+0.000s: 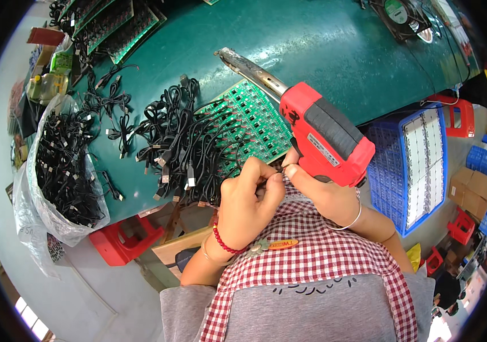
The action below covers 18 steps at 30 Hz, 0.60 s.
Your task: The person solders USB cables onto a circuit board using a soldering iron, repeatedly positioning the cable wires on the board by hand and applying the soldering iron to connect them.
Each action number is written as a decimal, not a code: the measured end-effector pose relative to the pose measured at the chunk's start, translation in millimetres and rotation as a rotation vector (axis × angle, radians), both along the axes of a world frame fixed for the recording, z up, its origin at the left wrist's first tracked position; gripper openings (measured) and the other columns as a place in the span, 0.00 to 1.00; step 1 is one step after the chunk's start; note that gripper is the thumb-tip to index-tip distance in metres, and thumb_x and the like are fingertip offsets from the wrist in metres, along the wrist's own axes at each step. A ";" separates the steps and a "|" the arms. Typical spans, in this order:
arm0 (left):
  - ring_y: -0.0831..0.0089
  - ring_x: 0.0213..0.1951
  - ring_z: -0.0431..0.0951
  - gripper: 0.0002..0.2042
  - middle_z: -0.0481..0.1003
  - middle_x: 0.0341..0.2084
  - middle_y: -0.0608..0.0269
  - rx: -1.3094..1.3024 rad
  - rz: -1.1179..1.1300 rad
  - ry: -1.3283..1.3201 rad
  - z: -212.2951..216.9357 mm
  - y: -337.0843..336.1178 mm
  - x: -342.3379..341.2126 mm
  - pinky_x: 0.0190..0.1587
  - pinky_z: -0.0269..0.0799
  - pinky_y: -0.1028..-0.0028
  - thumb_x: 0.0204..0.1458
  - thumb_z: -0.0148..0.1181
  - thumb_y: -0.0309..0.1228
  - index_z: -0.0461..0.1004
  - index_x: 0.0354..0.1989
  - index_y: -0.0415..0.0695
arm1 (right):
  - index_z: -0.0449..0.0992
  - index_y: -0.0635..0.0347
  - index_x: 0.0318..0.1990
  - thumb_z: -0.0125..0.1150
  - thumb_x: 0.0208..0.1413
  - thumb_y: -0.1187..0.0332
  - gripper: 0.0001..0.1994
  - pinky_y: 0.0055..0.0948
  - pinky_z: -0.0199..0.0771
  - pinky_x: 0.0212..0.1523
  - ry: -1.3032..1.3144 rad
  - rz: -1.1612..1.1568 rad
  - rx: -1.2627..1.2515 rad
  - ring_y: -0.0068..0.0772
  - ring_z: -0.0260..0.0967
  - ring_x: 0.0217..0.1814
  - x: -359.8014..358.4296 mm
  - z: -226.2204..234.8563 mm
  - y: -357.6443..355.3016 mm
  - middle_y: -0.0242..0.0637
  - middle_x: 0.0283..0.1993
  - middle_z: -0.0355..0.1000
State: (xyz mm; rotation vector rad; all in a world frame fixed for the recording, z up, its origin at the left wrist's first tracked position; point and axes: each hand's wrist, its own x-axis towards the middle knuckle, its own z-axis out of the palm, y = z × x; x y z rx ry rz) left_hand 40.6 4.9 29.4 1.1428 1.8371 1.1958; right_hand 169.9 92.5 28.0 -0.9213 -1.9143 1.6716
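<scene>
A red soldering gun [326, 131] with a black grip and a long metal tip points to the far left, above the table's near edge. My right hand [329, 196] is closed beneath its body, seemingly holding it; the lower fingers are hidden. My right thumb and forefinger also pinch near my left hand. My left hand [252, 194] is curled, its fingertips pinched close to the right ones; whatever sits between them is too small to make out. Just beyond lies a green circuit board panel [260, 122], with black USB cables [178, 137] wired along it and bundled to the left.
At the left, a clear plastic bag [98, 214] holds many black cables. More circuit boards [135, 37] stand stacked at the far left of the green table [209, 28]. A fan [400, 17] is at the far right. Blue crates [392, 171] and red stools [124, 239] flank the table.
</scene>
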 end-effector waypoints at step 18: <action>0.85 0.16 0.67 0.07 0.70 0.13 0.67 -0.100 0.100 -0.784 -7.2 -2.3 5.6 0.19 0.61 0.82 0.57 0.47 0.23 0.62 0.27 0.39 | 0.73 0.63 0.40 0.59 0.54 0.76 0.06 0.20 0.70 0.36 0.175 -0.113 -0.347 0.17 0.69 0.37 -1.4 1.2 3.9 0.29 0.36 0.72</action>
